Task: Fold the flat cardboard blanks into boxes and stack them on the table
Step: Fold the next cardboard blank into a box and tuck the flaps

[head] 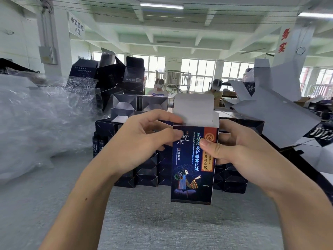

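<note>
Both hands hold one box (192, 170) upright in the centre of the frame, above the grey surface (162, 222). The left hand (144, 139) pinches its upper left edge, and the right hand (239, 147) grips the upper right with its thumb on the printed front. The white top flap (192, 103) stands open. Squeezing from both sides could skew the walls or crease that flap off its fold. Behind sit the stacked boxes (147, 170), with flat blanks (270, 109) at right and plastic wrap (45, 114) at left. The box's bottom closure and the right hand's fingers are hidden.
</note>
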